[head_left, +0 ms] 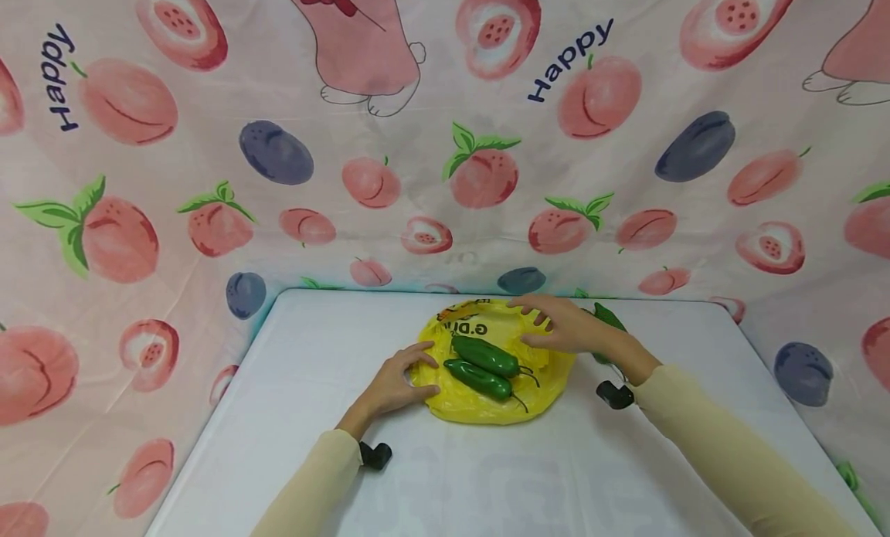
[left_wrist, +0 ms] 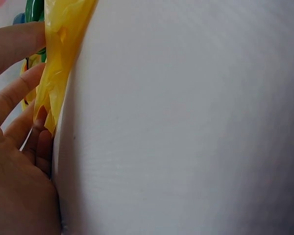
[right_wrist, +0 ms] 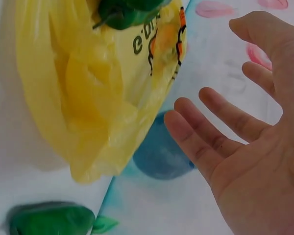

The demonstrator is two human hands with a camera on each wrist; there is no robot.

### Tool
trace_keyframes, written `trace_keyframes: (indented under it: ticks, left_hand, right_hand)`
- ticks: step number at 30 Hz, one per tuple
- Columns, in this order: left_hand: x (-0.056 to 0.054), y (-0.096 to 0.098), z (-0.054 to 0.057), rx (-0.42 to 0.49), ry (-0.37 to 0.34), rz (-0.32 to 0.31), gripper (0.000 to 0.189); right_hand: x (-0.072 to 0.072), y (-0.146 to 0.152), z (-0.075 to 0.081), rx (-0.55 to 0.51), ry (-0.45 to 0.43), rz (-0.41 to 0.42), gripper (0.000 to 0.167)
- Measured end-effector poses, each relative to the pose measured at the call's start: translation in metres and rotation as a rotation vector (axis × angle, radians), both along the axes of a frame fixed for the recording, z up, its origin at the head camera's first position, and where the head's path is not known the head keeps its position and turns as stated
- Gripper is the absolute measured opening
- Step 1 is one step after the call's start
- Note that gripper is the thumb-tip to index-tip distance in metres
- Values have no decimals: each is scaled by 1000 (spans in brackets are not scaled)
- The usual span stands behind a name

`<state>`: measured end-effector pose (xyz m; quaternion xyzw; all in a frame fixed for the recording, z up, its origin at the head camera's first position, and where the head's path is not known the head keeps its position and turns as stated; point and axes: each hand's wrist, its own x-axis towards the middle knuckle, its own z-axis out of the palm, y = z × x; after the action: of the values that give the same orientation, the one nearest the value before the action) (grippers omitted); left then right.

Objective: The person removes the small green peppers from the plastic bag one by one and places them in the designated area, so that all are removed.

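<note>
A bag (head_left: 480,412) sits at the far side of the worktop (head_left: 299,375). On it, a near pepper (head_left: 478,379) and a far pepper (head_left: 484,355) lie side by side. A third pepper (head_left: 609,317) lies right of the bag. A cloth (head_left: 410,151) hangs behind the worktop.

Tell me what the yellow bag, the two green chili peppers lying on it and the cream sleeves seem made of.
Yellow bag: thin, slightly glossy plastic film, judging by its crinkles and translucency.
Green chili peppers: smooth and shiny, with bright highlights; real flesh or molded imitation, I can't tell.
Cream sleeves: matte, soft-looking fabric; the weave is too small to tell.
</note>
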<state>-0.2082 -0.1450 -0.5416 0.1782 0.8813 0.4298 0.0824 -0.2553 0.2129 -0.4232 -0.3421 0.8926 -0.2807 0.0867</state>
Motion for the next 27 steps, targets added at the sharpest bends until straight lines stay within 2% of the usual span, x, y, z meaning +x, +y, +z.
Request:
trace_keyframes:
  ticks: [11, 18, 27]
  left_hand:
    - [-1, 0, -1, -2, 14, -6, 31]
    - [-1, 0, -2, -7, 17, -3, 31]
    - [-1, 1, -2, -5, 7, 7, 31]
  right_hand:
    - [2, -28, -10, -4, -61, 64, 60]
    - [3, -40, -13, 27, -66, 96, 59]
    - [2, -52, -18, 42, -141, 132, 61]
